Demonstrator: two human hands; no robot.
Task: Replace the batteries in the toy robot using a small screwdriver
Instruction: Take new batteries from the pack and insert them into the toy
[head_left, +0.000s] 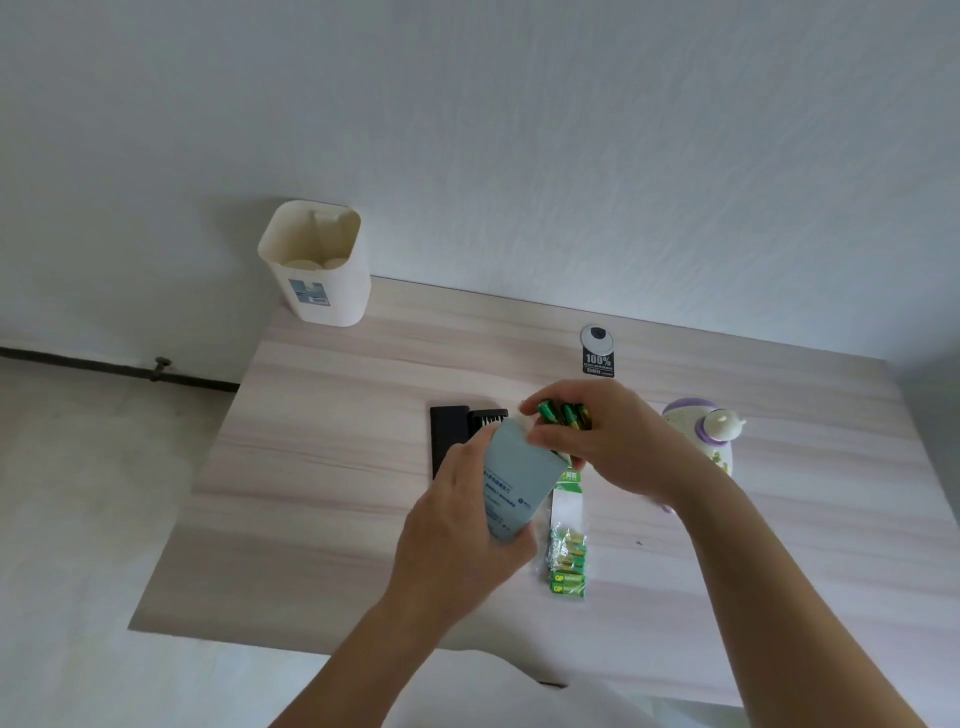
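Looks like the battery-sorting stage. The right hand (613, 441) pinches a bunch of green batteries (563, 413) at the mouth of a grey-blue box (519, 478), which the left hand (457, 525) grips at a tilt. Going in or coming out? Can't tell. The toy robot (701, 431) sits on the bench (337, 415) just past the right wrist. Next I'd guess both hands need freeing for the black screwdriver case (452, 441). A torn battery pack (569, 561) lies nearby. It's a pale woodgrain top against a white wall (519, 130), with a cream bin (317, 265) at the far-left corner.

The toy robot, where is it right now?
In the head view, the purple and white toy robot sits on the table at the right, just beyond the right hand, which holds green batteries.
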